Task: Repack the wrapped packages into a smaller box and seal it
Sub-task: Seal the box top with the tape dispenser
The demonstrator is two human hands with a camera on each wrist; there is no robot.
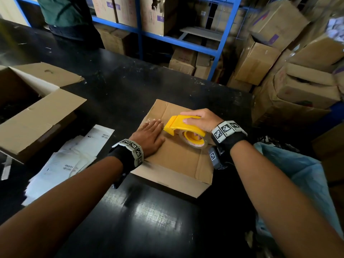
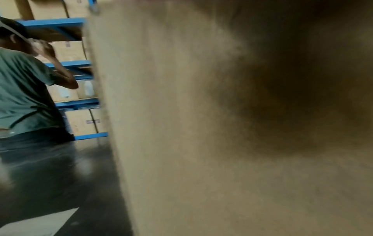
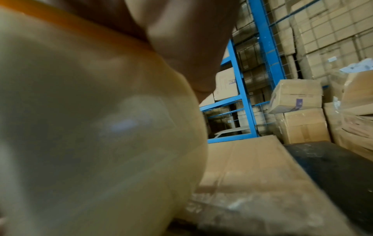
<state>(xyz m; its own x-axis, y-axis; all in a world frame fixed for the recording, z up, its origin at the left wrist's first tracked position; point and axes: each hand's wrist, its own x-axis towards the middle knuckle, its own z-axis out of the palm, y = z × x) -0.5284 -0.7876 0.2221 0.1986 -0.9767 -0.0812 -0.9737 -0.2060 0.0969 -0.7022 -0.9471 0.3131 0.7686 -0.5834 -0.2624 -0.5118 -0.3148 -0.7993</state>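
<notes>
A small closed cardboard box (image 1: 178, 161) lies on the black table in the head view. My left hand (image 1: 149, 136) presses flat on its top, fingers straight, near the left edge. My right hand (image 1: 197, 119) grips a yellow tape dispenser (image 1: 184, 127) with a roll of clear tape, its front end down on the box top just right of my left fingertips. The left wrist view is filled by blurred cardboard (image 2: 222, 127). The tape roll (image 3: 90, 127) fills most of the right wrist view, with the box top (image 3: 252, 167) beyond it. No wrapped packages are visible.
A larger open cardboard box (image 1: 37, 112) stands at the left, with white papers (image 1: 74, 157) beside it. A blue plastic bag (image 1: 301, 175) lies at the right. Stacked cartons (image 1: 297, 71) and blue shelving (image 1: 223, 34) are behind. A person in a green shirt (image 1: 63, 13) stands across the table.
</notes>
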